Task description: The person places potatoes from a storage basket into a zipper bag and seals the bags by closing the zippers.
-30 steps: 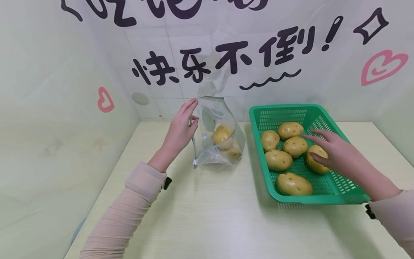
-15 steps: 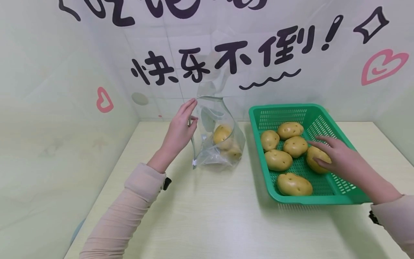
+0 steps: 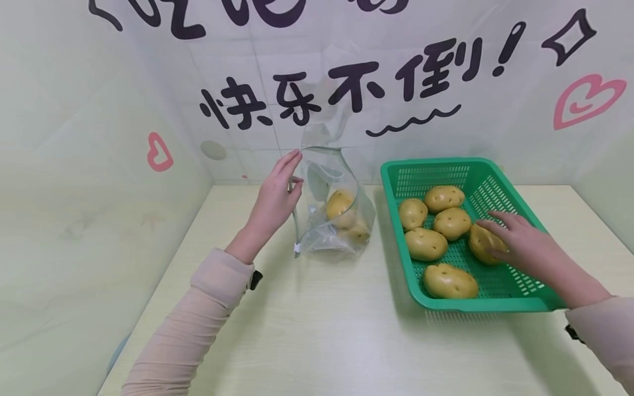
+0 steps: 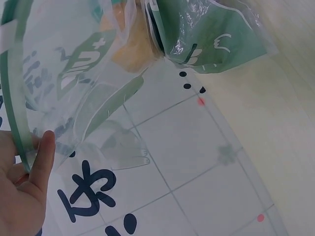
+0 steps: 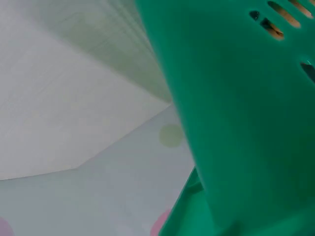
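In the head view my left hand [image 3: 277, 195] pinches the side edge of the mouth of a clear zip bag [image 3: 359, 206]. The left wrist view shows the thumb and fingers on the bag's green-edged strip [image 4: 12, 98]. Inside the bag lie potatoes, the upper one [image 3: 340, 204] plain to see. Over on the right, my right hand [image 3: 527, 245] reaches into a green basket [image 3: 421, 291] and grips the rightmost potato [image 3: 480, 242], fingers on its far side and thumb at its near side. This hand is hidden in the right wrist view, where the basket wall [image 5: 236, 108] fills much of the frame.
Several other potatoes lie in the basket, among them one near its front [image 3: 451, 281]. A white slider [image 3: 297, 247] hangs at the bag's lower left. Behind the pale table [image 3: 322, 330] stands a white backdrop [image 3: 238, 165] with black lettering.
My right hand has come down onto the rightmost potato and its fingers have closed in around it; the potato has tilted slightly. My left hand stays at the bag's edge.
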The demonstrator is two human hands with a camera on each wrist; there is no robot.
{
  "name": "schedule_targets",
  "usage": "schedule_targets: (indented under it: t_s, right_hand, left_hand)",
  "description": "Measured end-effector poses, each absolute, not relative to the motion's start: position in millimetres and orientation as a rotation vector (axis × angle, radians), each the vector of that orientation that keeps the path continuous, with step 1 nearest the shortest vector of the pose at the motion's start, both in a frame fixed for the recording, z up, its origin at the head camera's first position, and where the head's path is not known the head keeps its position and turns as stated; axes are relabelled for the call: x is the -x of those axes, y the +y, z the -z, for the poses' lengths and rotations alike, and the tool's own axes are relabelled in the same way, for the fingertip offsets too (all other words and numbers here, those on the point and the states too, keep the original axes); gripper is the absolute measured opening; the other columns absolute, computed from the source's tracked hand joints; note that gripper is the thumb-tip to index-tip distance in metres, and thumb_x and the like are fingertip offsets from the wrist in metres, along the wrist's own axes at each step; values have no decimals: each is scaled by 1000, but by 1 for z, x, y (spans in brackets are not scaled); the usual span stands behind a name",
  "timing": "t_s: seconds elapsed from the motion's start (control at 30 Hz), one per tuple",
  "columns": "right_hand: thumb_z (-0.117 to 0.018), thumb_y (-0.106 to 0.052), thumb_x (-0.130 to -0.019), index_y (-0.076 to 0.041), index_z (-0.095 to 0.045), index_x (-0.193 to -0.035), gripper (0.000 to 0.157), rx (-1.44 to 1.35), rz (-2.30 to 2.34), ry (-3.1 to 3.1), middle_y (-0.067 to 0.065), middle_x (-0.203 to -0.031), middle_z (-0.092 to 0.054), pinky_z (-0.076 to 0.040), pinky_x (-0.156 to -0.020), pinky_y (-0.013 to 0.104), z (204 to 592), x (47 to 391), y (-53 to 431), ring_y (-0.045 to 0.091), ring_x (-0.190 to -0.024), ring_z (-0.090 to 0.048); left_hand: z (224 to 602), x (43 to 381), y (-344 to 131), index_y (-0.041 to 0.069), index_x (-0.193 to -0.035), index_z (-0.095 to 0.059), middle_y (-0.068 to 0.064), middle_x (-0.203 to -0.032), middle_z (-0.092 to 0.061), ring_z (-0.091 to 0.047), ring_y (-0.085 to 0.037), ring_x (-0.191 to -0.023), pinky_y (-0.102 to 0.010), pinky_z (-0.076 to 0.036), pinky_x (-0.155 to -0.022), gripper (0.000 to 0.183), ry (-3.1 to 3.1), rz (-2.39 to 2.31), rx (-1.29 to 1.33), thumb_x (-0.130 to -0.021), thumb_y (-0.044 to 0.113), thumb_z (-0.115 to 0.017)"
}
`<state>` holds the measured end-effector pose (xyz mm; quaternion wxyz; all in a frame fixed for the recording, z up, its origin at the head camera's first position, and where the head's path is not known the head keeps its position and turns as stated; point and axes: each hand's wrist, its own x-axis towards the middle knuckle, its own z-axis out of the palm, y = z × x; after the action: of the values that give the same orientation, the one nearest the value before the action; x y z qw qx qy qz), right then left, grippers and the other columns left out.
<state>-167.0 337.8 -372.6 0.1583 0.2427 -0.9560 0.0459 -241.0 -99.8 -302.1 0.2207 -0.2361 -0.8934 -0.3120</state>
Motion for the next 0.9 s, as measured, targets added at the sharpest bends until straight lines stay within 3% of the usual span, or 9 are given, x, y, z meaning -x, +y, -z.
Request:
schedule_targets:
  t_s: [0.23, 0.47, 0.9]
  right_hand:
    - [-83, -3, -63, -6, -56, -116, 60, -773, -132, -2676, 31, -117, -56, -48, -79, 65, 384, 171, 342, 50, -103, -51]
    - [-86, -6, -59, -2, -58, -116, 63, -821, -79, -2668, 30, -115, -57, -50, -78, 62, 391, 172, 344, 49, -102, -52]
    - [-85, -12, -64, 1, -59, -118, 61, -833, 32, -2703, 30, -117, -56, -52, -76, 61, 400, 172, 346, 49, -103, -54]
  left_hand:
    - [303, 241, -99, -6, -140, -42, -17, -148, -41, -68, -28, -99, -32, -58, -86, 53, -2474, 854, 653, -89, -7, -55]
    - [304, 241, -99, -6, -140, -42, -17, -148, -41, -68, -28, -99, -31, -58, -86, 52, -2464, 855, 668, -89, -7, -55]
    - [304, 239, -100, -7, -140, -42, -18, -147, -41, -68, -29, -99, -32, -58, -85, 52, -2469, 854, 666, -89, -8, -55]
